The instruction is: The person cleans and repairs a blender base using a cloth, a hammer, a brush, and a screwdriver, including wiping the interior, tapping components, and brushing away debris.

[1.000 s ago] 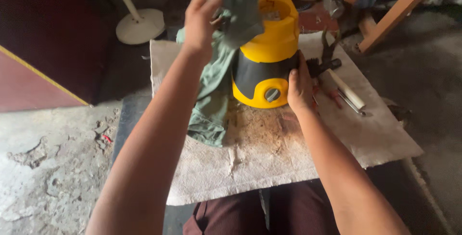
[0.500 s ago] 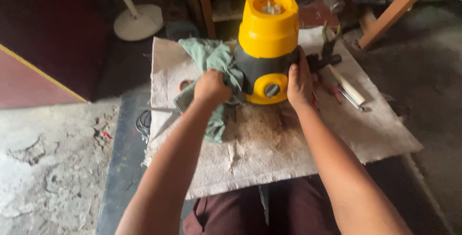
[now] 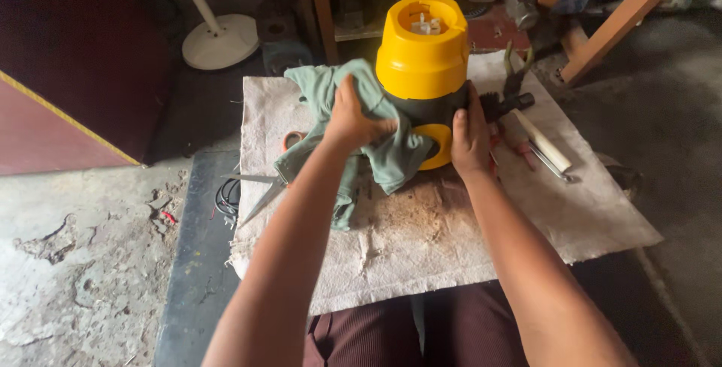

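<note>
1 yellow appliance base (image 3: 423, 66) | 1 green cloth (image 3: 391, 153) | 1 scissors (image 3: 259, 190) | perhaps 2 tools (image 3: 538, 141)

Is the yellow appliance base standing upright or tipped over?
Upright: the yellow appliance base stands on the cloth-covered board, its open top facing up, right hand steadying its side.
</note>
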